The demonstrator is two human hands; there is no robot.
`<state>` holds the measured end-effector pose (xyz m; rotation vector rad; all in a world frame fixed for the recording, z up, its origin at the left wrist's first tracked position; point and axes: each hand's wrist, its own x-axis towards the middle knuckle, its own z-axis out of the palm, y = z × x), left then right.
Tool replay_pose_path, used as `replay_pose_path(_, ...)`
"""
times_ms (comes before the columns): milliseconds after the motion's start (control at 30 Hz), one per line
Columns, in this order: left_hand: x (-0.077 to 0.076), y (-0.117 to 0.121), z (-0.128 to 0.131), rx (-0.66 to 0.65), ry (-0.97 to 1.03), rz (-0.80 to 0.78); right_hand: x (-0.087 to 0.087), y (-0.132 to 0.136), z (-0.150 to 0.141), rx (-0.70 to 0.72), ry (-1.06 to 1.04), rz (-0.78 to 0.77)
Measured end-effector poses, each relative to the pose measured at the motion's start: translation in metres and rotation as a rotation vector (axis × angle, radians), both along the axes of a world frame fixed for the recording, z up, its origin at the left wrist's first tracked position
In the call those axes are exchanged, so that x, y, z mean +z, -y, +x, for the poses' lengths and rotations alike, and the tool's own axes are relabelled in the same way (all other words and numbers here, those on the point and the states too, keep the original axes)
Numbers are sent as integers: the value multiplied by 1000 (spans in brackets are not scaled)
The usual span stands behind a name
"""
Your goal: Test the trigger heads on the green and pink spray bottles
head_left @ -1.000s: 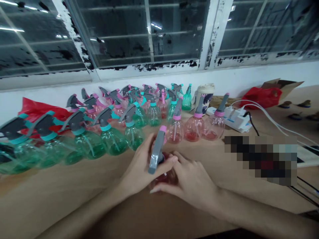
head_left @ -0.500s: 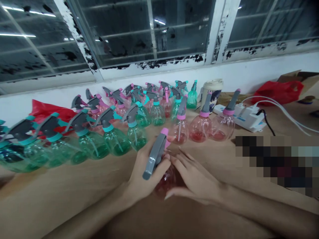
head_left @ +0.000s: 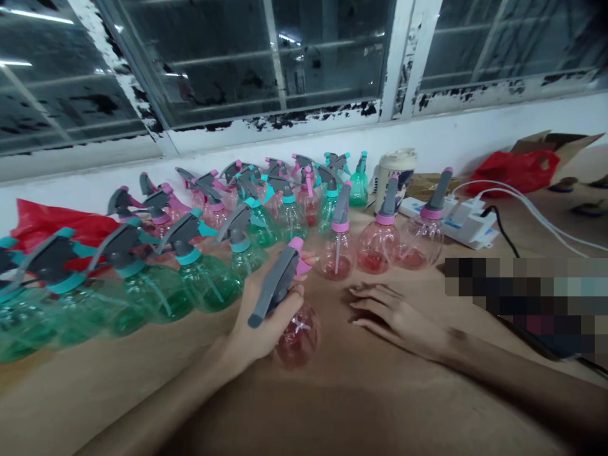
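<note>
1. Away from the pink spray bottle [head_left: 299, 343] comes the right hand [head_left: 401, 320], now holding nothing, fingers loosely bent.
2. The left hand [head_left: 254, 316] wraps the bottle's neck, nearer the person than the green bottles [head_left: 211, 283].
3. Likely light, smooth, perhaps slippery; its neck seems the surest hold.

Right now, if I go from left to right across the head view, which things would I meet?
Red plastic → left hand holding a pink spray bottle → right hand, holding nothing → red bag.
</note>
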<state>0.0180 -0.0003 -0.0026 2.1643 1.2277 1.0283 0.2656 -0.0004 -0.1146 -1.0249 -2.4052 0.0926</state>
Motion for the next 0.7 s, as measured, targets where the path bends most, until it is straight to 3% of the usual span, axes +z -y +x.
replay_pose_path(233,-2,-8,-3,-48,61,-62,5,-6,-9,-62,-30,27)
replay_pose_path(700,-3,-5,-1,-67,123,-84,7,-14,-13,-44,-25,15)
